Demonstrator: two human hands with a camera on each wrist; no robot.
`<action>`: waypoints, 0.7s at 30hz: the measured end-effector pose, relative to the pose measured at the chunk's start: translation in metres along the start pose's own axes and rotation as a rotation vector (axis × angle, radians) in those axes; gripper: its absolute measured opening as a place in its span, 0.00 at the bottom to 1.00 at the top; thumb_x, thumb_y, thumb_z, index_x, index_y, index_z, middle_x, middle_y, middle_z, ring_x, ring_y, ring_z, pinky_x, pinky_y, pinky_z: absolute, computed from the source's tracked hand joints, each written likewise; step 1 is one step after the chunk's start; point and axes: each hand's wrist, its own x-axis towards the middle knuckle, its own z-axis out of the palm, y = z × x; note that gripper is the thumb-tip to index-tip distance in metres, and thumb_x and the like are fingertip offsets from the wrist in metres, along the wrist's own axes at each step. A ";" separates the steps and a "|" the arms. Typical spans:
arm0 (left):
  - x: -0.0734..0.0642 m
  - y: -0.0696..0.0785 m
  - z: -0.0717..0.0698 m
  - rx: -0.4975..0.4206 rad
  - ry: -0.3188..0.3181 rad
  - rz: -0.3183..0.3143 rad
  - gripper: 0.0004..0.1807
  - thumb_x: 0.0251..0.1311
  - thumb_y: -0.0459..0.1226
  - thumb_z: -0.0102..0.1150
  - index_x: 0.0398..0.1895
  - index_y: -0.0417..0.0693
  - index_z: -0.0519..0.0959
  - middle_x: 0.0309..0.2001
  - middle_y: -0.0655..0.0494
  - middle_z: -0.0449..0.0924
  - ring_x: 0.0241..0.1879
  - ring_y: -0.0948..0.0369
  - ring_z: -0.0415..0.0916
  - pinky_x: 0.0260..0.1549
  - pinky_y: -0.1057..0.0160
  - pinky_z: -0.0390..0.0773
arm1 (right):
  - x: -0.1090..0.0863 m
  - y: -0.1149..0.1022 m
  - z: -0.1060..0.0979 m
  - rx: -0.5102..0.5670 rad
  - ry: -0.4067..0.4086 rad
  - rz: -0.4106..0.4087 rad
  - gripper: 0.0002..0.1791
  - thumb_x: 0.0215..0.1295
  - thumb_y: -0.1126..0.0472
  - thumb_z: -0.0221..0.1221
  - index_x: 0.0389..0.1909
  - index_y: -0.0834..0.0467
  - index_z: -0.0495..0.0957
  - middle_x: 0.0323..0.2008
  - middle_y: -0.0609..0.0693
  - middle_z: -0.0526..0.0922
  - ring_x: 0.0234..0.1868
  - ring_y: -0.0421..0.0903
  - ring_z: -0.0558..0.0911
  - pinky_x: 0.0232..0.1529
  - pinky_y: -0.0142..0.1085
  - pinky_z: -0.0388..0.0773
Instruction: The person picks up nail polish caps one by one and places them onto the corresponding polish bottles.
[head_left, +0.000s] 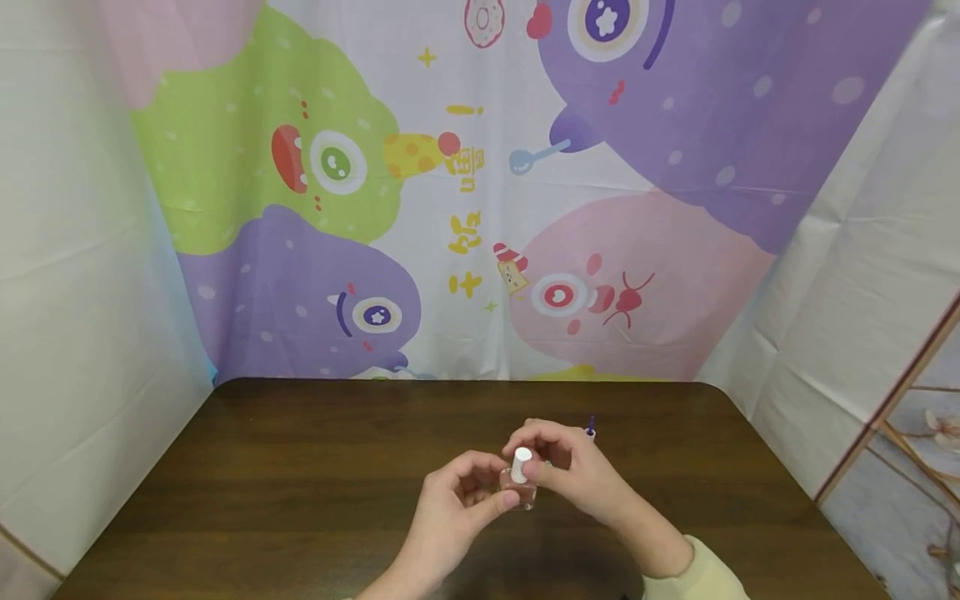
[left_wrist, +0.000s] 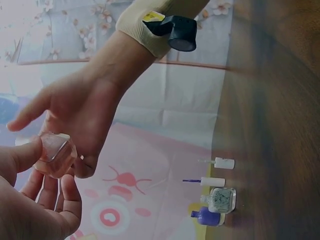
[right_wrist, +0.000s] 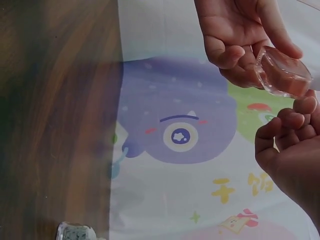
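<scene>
A small nail polish bottle [head_left: 522,498] with pinkish-brown polish is held up over the table in front of me. My left hand [head_left: 456,507] grips its glass body between thumb and fingers. On top sits a tall white cap [head_left: 522,463], pinched by the thumb and fingers of my right hand [head_left: 573,471]. The left wrist view shows the bottle [left_wrist: 59,156] tilted, its square base facing the camera. In the right wrist view the clear glass of the bottle [right_wrist: 284,75] lies between both hands, and the cap is mostly hidden.
Beyond my right hand stand an opened purple nail polish bottle [left_wrist: 207,216] and a glittery clear one [left_wrist: 223,200]. Beside them two white caps stand brush-up, a purple-brushed cap [left_wrist: 213,182] and a pale-brushed cap [left_wrist: 225,163]. A cartoon-print curtain [head_left: 450,333] hangs behind the dark wooden table [head_left: 300,475].
</scene>
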 end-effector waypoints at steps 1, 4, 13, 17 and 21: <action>0.000 0.000 0.000 -0.001 0.003 -0.006 0.15 0.49 0.35 0.70 0.40 0.41 0.79 0.38 0.45 0.82 0.34 0.65 0.78 0.34 0.69 0.80 | 0.000 -0.001 0.000 0.015 -0.020 -0.010 0.08 0.66 0.68 0.53 0.45 0.64 0.75 0.35 0.52 0.76 0.35 0.38 0.76 0.30 0.33 0.77; -0.001 0.001 0.000 -0.001 0.006 -0.012 0.15 0.48 0.35 0.70 0.40 0.41 0.79 0.38 0.45 0.82 0.35 0.64 0.78 0.34 0.69 0.80 | 0.000 -0.003 -0.003 0.038 -0.065 -0.037 0.11 0.69 0.68 0.49 0.48 0.66 0.75 0.36 0.55 0.76 0.36 0.38 0.75 0.29 0.33 0.77; -0.001 -0.002 -0.001 0.003 -0.014 0.022 0.15 0.49 0.35 0.69 0.41 0.41 0.79 0.37 0.44 0.82 0.34 0.65 0.78 0.34 0.68 0.80 | 0.002 -0.005 -0.009 0.026 -0.155 -0.124 0.13 0.69 0.70 0.47 0.49 0.66 0.77 0.32 0.57 0.74 0.32 0.43 0.70 0.26 0.31 0.72; -0.001 -0.003 -0.002 -0.010 -0.046 0.031 0.15 0.50 0.35 0.68 0.42 0.42 0.79 0.36 0.43 0.82 0.35 0.64 0.79 0.34 0.67 0.80 | 0.003 -0.004 -0.011 0.034 -0.187 -0.138 0.13 0.69 0.71 0.47 0.48 0.66 0.77 0.32 0.58 0.74 0.33 0.43 0.71 0.27 0.32 0.74; -0.001 -0.004 -0.002 -0.009 -0.071 0.056 0.15 0.52 0.35 0.67 0.43 0.41 0.79 0.37 0.43 0.81 0.35 0.65 0.78 0.34 0.67 0.80 | 0.003 -0.003 -0.011 0.055 -0.197 -0.132 0.12 0.68 0.71 0.47 0.46 0.67 0.77 0.33 0.58 0.74 0.35 0.43 0.73 0.27 0.33 0.76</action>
